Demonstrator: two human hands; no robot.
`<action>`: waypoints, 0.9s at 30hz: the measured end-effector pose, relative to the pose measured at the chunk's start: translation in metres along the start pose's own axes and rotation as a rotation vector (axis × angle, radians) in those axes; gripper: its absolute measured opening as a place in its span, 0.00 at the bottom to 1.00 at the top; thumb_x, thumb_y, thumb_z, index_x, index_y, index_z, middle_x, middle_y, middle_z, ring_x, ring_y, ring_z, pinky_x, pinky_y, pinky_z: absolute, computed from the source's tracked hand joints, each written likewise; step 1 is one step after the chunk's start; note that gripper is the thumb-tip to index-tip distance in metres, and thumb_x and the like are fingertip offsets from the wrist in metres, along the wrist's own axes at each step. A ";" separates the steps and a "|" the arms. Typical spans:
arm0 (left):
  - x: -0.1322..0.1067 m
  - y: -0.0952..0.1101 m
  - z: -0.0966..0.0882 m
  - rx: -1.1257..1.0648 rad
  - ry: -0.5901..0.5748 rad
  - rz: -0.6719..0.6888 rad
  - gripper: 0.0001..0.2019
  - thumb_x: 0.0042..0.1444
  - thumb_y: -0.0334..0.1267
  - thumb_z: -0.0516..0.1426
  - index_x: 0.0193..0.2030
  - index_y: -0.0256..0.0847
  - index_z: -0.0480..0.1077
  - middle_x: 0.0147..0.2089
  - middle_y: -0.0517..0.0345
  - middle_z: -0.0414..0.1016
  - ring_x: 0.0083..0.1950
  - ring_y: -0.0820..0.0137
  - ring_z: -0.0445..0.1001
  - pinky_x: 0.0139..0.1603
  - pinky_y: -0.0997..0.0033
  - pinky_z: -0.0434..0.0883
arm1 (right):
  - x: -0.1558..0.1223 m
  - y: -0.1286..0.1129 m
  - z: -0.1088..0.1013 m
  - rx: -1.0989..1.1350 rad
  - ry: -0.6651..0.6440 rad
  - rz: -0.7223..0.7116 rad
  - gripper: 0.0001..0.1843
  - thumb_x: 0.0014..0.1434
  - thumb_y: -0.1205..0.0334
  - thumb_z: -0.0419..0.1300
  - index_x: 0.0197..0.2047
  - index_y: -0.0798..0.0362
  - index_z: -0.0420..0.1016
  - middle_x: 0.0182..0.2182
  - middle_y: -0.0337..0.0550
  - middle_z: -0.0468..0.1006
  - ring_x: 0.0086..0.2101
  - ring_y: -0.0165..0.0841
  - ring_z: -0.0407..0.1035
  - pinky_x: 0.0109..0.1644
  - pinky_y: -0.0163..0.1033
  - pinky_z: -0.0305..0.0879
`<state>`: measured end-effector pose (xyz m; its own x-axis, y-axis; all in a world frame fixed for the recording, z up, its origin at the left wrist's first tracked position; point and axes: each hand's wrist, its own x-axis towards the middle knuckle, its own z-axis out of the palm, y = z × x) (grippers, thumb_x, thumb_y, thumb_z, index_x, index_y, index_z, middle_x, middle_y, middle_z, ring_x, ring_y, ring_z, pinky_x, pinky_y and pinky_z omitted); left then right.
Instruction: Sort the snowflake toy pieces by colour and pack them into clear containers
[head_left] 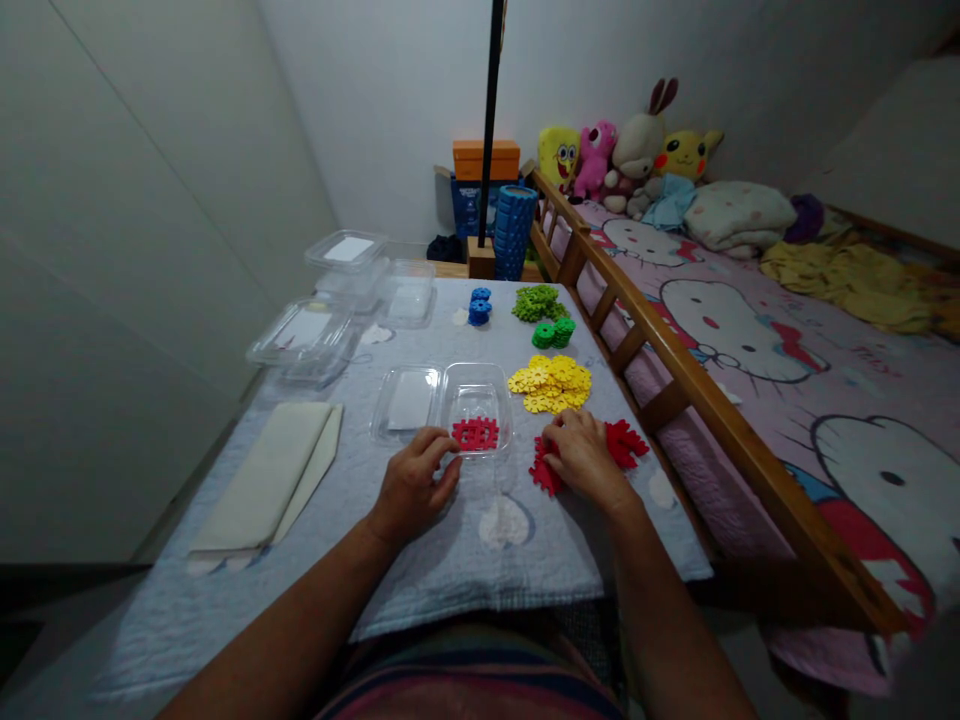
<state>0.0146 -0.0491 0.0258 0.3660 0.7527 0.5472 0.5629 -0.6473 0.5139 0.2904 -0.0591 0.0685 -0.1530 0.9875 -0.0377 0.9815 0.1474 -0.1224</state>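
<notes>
A clear plastic box (504, 400) stands open in the middle of the table, its lid folded out to the left with a white card (411, 400) on it. Red interlocking plastic pieces (477, 434) lie inside at the near end. My left hand (415, 484) is at the box's near left corner, thumb and fingers curled closed at the rim. Over to the right, my right hand (581, 452) is on a pile of red plastic pieces (624, 445), fingers bent around some of them. The fingertips are partly hidden there. Yellow flower-shaped discs (553, 383) lie just beyond.
Green discs (553, 333), lime-green pieces (536, 302) and blue discs (480, 306) sit farther back. Stacked clear boxes (300, 335) and a folded beige cloth (262, 480) are on the left. A wooden bed rail (675, 405) runs along the right edge. A black pole (489, 120) rises behind.
</notes>
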 end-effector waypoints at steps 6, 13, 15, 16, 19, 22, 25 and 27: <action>0.001 0.000 0.000 0.009 0.007 0.009 0.04 0.63 0.31 0.56 0.44 0.41 0.70 0.45 0.55 0.73 0.33 0.75 0.73 0.33 0.74 0.73 | 0.003 0.000 -0.001 0.023 0.015 -0.002 0.05 0.62 0.65 0.62 0.39 0.49 0.80 0.48 0.49 0.76 0.50 0.45 0.63 0.51 0.46 0.55; 0.000 -0.001 0.001 -0.001 0.009 0.011 0.04 0.64 0.31 0.56 0.44 0.41 0.70 0.45 0.55 0.73 0.35 0.74 0.74 0.36 0.73 0.73 | 0.009 0.001 -0.017 0.180 -0.001 -0.050 0.06 0.61 0.70 0.59 0.36 0.51 0.76 0.37 0.45 0.79 0.44 0.40 0.67 0.48 0.43 0.55; -0.001 -0.001 0.001 -0.006 0.008 0.012 0.04 0.63 0.31 0.56 0.44 0.41 0.70 0.45 0.55 0.73 0.35 0.73 0.74 0.36 0.73 0.73 | 0.011 0.002 -0.025 0.295 0.027 -0.061 0.05 0.60 0.70 0.59 0.34 0.52 0.74 0.36 0.44 0.78 0.42 0.38 0.68 0.47 0.41 0.56; -0.001 -0.001 0.001 -0.008 0.007 0.014 0.05 0.63 0.31 0.56 0.44 0.41 0.70 0.45 0.55 0.73 0.35 0.73 0.74 0.36 0.73 0.73 | 0.012 0.003 -0.030 0.369 0.050 -0.074 0.05 0.60 0.70 0.59 0.34 0.52 0.73 0.36 0.44 0.78 0.41 0.37 0.68 0.47 0.41 0.57; -0.001 -0.001 0.001 -0.004 0.003 0.016 0.05 0.63 0.31 0.56 0.45 0.41 0.70 0.45 0.54 0.73 0.35 0.73 0.74 0.37 0.72 0.73 | 0.020 -0.002 -0.041 0.584 0.160 -0.113 0.03 0.60 0.67 0.58 0.33 0.51 0.71 0.35 0.41 0.77 0.38 0.35 0.68 0.45 0.39 0.60; 0.000 -0.001 0.001 -0.001 -0.002 0.010 0.05 0.63 0.32 0.57 0.45 0.42 0.70 0.45 0.54 0.74 0.35 0.73 0.74 0.36 0.72 0.73 | 0.033 -0.021 -0.041 0.695 0.287 -0.104 0.03 0.60 0.66 0.58 0.33 0.51 0.71 0.34 0.40 0.77 0.38 0.35 0.68 0.46 0.39 0.60; 0.000 -0.002 0.001 -0.007 -0.006 0.007 0.05 0.63 0.32 0.57 0.45 0.42 0.70 0.45 0.54 0.74 0.36 0.73 0.74 0.36 0.72 0.73 | 0.047 -0.046 -0.028 0.647 0.295 -0.093 0.03 0.60 0.67 0.59 0.33 0.51 0.72 0.35 0.41 0.78 0.41 0.37 0.68 0.50 0.42 0.59; 0.000 -0.002 0.001 -0.005 -0.007 0.009 0.05 0.64 0.32 0.57 0.46 0.42 0.70 0.45 0.55 0.74 0.36 0.73 0.74 0.36 0.73 0.73 | 0.053 -0.060 -0.017 0.559 0.252 -0.082 0.04 0.60 0.68 0.60 0.34 0.51 0.73 0.36 0.41 0.80 0.43 0.39 0.68 0.55 0.46 0.56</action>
<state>0.0144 -0.0481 0.0239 0.3763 0.7475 0.5474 0.5557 -0.6548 0.5122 0.2255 -0.0144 0.0905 -0.1268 0.9671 0.2206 0.7481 0.2393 -0.6189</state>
